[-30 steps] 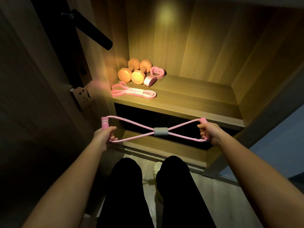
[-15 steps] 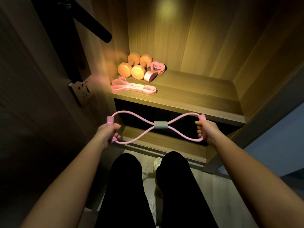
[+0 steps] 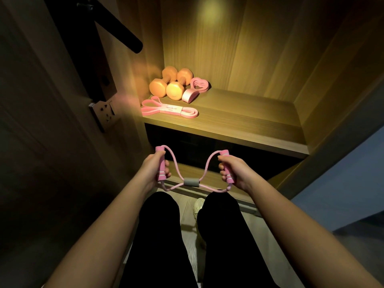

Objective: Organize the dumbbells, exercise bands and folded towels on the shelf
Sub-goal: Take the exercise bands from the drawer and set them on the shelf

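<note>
Head view: the left hand and right hand each clench a pink handle of the figure-eight exercise band, slack in front of the lit shelf holding two orange dumbbells and a flat pink band.

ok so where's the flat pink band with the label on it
In the head view, the flat pink band lies on the lit shelf near its front left edge, just in front of the two orange dumbbells.
</note>
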